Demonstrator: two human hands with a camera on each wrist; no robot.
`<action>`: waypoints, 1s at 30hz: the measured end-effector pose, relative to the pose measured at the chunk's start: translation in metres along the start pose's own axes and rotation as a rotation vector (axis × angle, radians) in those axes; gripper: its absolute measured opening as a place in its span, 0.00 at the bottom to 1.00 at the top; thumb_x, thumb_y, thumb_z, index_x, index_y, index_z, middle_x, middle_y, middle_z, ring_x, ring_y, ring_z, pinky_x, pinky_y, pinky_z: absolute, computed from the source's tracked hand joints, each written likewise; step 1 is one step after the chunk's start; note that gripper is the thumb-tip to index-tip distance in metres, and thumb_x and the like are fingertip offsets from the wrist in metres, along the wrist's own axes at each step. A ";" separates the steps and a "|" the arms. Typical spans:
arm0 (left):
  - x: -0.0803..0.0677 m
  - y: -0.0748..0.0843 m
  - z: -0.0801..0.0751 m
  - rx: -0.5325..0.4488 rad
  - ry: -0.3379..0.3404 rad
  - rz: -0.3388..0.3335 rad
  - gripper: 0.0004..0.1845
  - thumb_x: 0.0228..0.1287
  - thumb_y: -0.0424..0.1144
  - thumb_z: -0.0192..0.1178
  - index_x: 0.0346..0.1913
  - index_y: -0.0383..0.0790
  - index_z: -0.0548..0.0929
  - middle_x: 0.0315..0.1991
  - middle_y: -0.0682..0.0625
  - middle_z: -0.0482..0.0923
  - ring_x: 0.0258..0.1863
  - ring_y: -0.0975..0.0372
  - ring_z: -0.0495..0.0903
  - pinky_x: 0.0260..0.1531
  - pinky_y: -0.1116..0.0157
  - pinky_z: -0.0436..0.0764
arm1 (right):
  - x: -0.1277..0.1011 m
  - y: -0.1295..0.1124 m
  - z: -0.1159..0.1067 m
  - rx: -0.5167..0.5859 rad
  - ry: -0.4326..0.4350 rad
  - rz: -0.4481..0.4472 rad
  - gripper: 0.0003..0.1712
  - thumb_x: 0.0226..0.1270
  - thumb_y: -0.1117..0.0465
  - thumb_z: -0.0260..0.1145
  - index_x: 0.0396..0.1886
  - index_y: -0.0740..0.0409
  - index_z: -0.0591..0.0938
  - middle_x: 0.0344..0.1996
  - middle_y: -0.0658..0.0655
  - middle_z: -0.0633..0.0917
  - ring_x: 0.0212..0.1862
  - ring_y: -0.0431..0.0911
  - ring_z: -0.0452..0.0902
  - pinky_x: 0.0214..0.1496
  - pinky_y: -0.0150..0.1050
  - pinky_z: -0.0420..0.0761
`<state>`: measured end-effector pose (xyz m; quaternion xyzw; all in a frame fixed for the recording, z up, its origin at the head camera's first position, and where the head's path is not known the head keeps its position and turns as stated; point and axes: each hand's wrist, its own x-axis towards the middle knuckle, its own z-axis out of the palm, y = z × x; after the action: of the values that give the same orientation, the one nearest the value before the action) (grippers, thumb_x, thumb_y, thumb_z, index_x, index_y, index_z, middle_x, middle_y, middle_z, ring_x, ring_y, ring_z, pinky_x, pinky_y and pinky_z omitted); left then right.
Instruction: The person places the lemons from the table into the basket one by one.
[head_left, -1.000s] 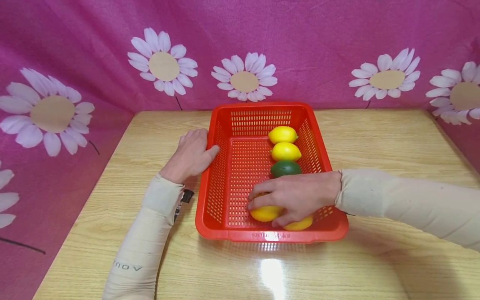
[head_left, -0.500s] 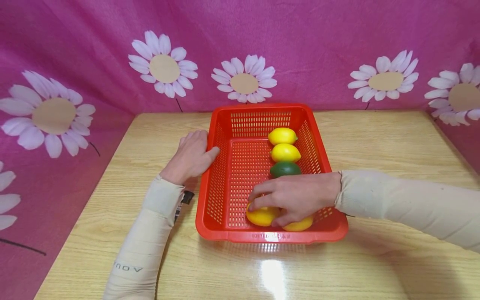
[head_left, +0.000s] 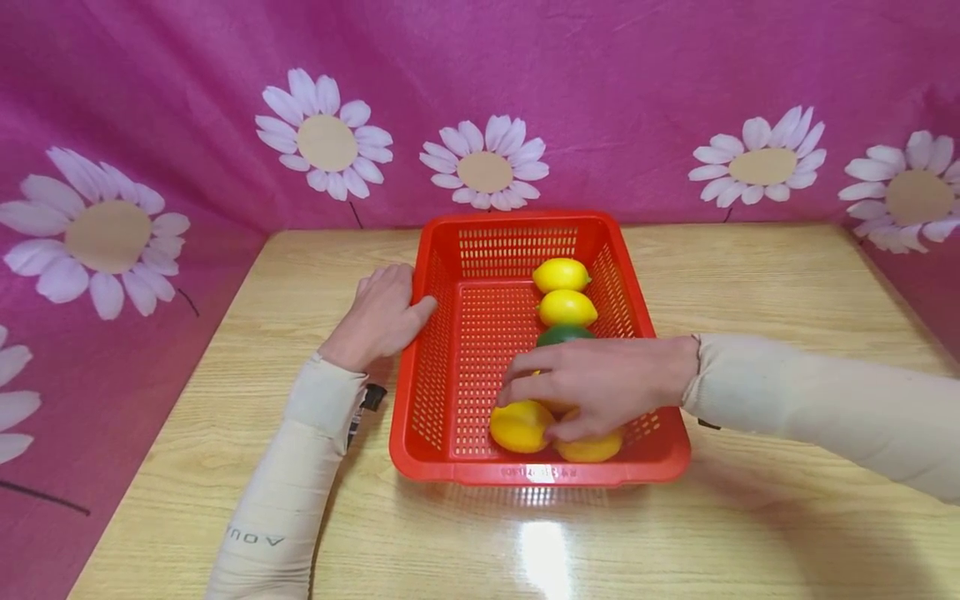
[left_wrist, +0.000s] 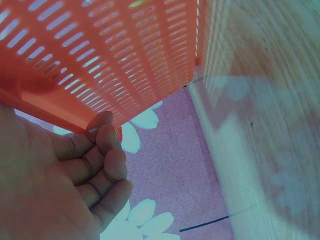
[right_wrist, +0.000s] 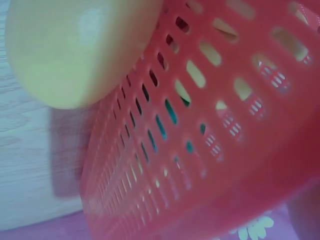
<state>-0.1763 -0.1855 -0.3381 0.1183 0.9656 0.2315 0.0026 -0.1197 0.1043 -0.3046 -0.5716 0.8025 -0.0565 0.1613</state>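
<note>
In the head view a red plastic basket [head_left: 542,475] stands on the wooden table. My left hand [head_left: 382,321] grips its left rim, thumb over the inner side; the left wrist view shows the fingers [left_wrist: 114,165] bent at the rim. Inside, along the right, lie two yellow lemons [head_left: 561,275] [head_left: 567,309] and a dark green fruit [head_left: 564,334], partly covered. My right hand [head_left: 588,379] reaches over the right wall with loosely bent fingers. Yellow-orange shows beneath it. Its fingertips are right at an orange-yellow fruit [head_left: 520,427]; another [head_left: 588,447] lies by the thumb.
A pale yellow rounded thing [right_wrist: 80,50] is close to the right wrist camera, beside the basket's slotted wall [right_wrist: 160,135]. Wood tabletop [head_left: 750,283] surrounds the basket. Behind hangs a pink cloth [head_left: 600,100] with large daisies.
The right hand has eased off the orange-yellow fruit and drawn slightly right. That fruit sits a little nearer the front left, more of it uncovered. The left hand keeps its grip.
</note>
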 end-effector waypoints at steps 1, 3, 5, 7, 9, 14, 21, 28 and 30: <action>0.000 0.000 0.000 -0.002 -0.001 -0.001 0.17 0.71 0.47 0.50 0.50 0.37 0.76 0.42 0.44 0.76 0.48 0.52 0.71 0.50 0.55 0.66 | -0.001 0.000 -0.001 0.003 0.011 -0.001 0.31 0.66 0.49 0.73 0.68 0.42 0.77 0.63 0.44 0.79 0.59 0.38 0.77 0.63 0.37 0.82; 0.000 0.000 0.000 -0.006 -0.002 -0.002 0.17 0.71 0.47 0.50 0.50 0.37 0.76 0.42 0.44 0.77 0.49 0.52 0.71 0.50 0.55 0.66 | -0.004 0.001 -0.002 -0.003 0.039 -0.005 0.29 0.66 0.49 0.73 0.67 0.43 0.78 0.62 0.43 0.79 0.59 0.38 0.77 0.65 0.38 0.82; -0.001 0.000 0.000 -0.008 -0.003 -0.003 0.17 0.71 0.47 0.50 0.50 0.37 0.76 0.42 0.44 0.77 0.49 0.52 0.71 0.49 0.55 0.66 | -0.006 0.001 -0.003 -0.016 0.070 -0.013 0.28 0.67 0.48 0.72 0.66 0.43 0.79 0.60 0.43 0.80 0.60 0.38 0.76 0.65 0.38 0.81; -0.001 0.000 0.000 -0.004 -0.002 -0.002 0.17 0.71 0.47 0.49 0.50 0.37 0.76 0.41 0.44 0.76 0.48 0.52 0.71 0.49 0.56 0.66 | -0.009 0.002 -0.004 -0.041 0.105 -0.023 0.28 0.67 0.48 0.72 0.65 0.43 0.79 0.60 0.43 0.80 0.59 0.38 0.76 0.64 0.38 0.82; -0.001 0.000 0.000 0.001 0.000 -0.001 0.17 0.71 0.47 0.49 0.49 0.37 0.76 0.41 0.44 0.76 0.48 0.51 0.70 0.48 0.56 0.65 | -0.012 0.004 -0.004 -0.049 0.133 -0.029 0.28 0.67 0.48 0.71 0.65 0.43 0.79 0.60 0.43 0.81 0.60 0.37 0.76 0.64 0.39 0.82; 0.000 0.001 0.000 0.008 0.002 -0.002 0.17 0.71 0.47 0.48 0.49 0.37 0.76 0.41 0.44 0.76 0.48 0.51 0.70 0.48 0.56 0.65 | -0.020 0.007 -0.007 -0.032 0.184 -0.008 0.27 0.66 0.49 0.72 0.64 0.43 0.80 0.60 0.44 0.82 0.61 0.39 0.77 0.63 0.40 0.83; 0.000 0.000 0.000 0.006 -0.007 -0.010 0.17 0.71 0.48 0.48 0.49 0.36 0.75 0.41 0.43 0.75 0.48 0.51 0.69 0.48 0.56 0.65 | -0.032 0.012 -0.012 -0.039 0.276 0.010 0.28 0.64 0.46 0.74 0.63 0.46 0.81 0.60 0.47 0.83 0.63 0.42 0.78 0.64 0.43 0.82; 0.000 0.000 -0.001 0.010 -0.010 -0.006 0.17 0.72 0.48 0.48 0.48 0.36 0.75 0.41 0.43 0.75 0.48 0.50 0.70 0.49 0.55 0.64 | -0.049 0.021 -0.012 -0.025 0.347 0.040 0.30 0.64 0.49 0.75 0.64 0.47 0.81 0.61 0.44 0.83 0.62 0.41 0.78 0.64 0.45 0.82; 0.001 0.000 -0.001 0.007 -0.011 -0.003 0.17 0.72 0.48 0.48 0.48 0.36 0.75 0.41 0.43 0.75 0.48 0.51 0.70 0.49 0.55 0.64 | -0.054 0.024 -0.012 -0.027 0.372 0.037 0.29 0.63 0.50 0.76 0.64 0.48 0.81 0.60 0.45 0.84 0.61 0.41 0.79 0.62 0.45 0.83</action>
<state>-0.1769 -0.1855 -0.3374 0.1179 0.9666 0.2273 0.0078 -0.1288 0.1623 -0.2896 -0.5387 0.8294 -0.1477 0.0035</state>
